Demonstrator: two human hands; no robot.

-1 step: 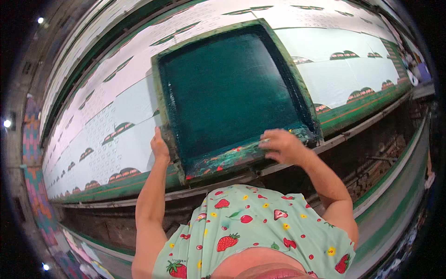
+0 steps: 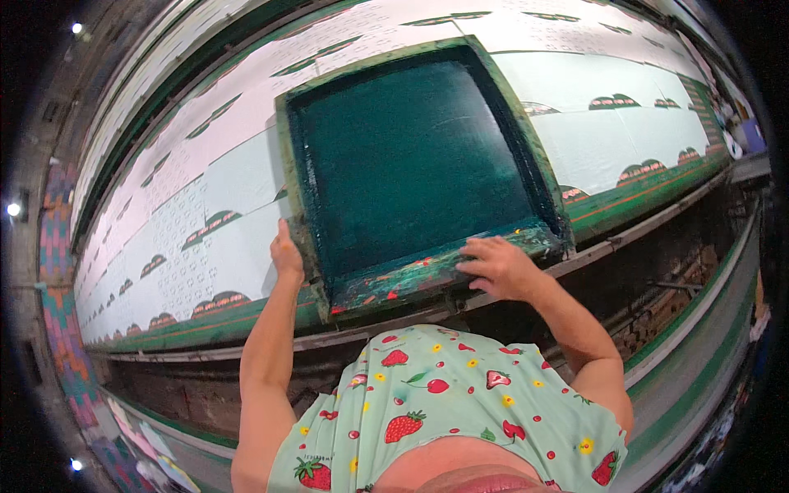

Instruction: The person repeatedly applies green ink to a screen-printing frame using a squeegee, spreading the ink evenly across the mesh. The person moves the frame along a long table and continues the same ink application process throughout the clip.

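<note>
A big screen-printing frame, with a dark teal screen inside its green, paint-stained sides, lies tilted across the printing table. My left hand grips the frame's left side near the close corner; its inner fingers are partly hidden. Over the near rim, which is smeared with green, red and yellow paint, my right hand hovers with fingers apart and nothing in it. Whether its fingertips touch the rim I cannot tell.
Pale printed fabric with dark half-round motifs covers the long table on both sides of the frame. A metal rail runs along the table's near edge, close to my body. At the far right sits a purple container.
My right hand has come slightly lower, toward me, and looks less blurred. My left hand stays at the frame's side; the whole view has shifted a little.
</note>
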